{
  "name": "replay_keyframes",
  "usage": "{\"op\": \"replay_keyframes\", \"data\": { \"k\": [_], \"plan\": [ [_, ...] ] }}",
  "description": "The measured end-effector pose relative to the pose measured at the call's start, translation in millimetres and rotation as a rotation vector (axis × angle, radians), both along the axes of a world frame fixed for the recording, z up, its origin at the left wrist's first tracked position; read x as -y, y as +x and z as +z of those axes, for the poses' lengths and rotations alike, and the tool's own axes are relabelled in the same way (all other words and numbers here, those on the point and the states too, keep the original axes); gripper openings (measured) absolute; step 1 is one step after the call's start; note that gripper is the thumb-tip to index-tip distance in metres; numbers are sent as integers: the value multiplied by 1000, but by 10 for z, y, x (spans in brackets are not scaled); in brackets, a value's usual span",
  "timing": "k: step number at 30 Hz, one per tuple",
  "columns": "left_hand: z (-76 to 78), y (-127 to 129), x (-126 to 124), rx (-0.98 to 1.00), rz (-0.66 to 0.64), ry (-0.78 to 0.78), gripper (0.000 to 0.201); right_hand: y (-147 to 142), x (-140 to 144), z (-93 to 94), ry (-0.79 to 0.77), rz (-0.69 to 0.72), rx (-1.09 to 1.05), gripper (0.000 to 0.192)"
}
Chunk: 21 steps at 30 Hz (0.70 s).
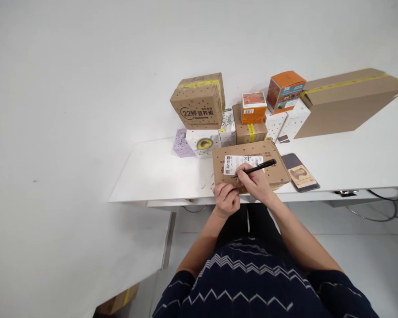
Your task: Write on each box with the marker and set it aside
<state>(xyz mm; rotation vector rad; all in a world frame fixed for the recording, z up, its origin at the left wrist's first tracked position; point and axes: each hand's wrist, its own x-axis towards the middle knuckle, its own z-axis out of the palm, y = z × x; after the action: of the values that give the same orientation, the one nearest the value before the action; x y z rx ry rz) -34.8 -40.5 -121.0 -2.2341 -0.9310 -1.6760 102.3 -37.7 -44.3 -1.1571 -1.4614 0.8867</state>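
Our left hand [226, 199] was fisted on the flat brown box [250, 165] at the surface [159, 172] near edge; right hand [256, 182] pinched a black pen [257, 167], tip on the box's label [242, 161]; phone [300, 172] beside, stacked boxes [199, 100] behind

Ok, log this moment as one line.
right hand: holds black pen on label | left hand: steadies flat cardboard box | phone beside

Flat brown cardboard box [250, 170] lies at table's near edge, white shipping label [242, 162] on top. Black pen [256, 168] slants across label, tip down on it.
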Motion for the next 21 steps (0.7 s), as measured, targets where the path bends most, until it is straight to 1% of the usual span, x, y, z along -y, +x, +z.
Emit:
{"op": "replay_keyframes", "data": {
  "k": [3,5,10,21],
  "plan": [
    [22,-1,7,7,-13,-3,21,-16,0,49,28,-57,134,23],
    [26,-3,12,13,-15,-5,22,-26,-1,68,41,-75,188,24],
    [29,1,13,18,-22,-4,22,-43,-6,60,68,-64,273,25],
    [26,3,12,24,-23,-11,23,-44,-27,32,95,-31,337,22]
  ]
}}
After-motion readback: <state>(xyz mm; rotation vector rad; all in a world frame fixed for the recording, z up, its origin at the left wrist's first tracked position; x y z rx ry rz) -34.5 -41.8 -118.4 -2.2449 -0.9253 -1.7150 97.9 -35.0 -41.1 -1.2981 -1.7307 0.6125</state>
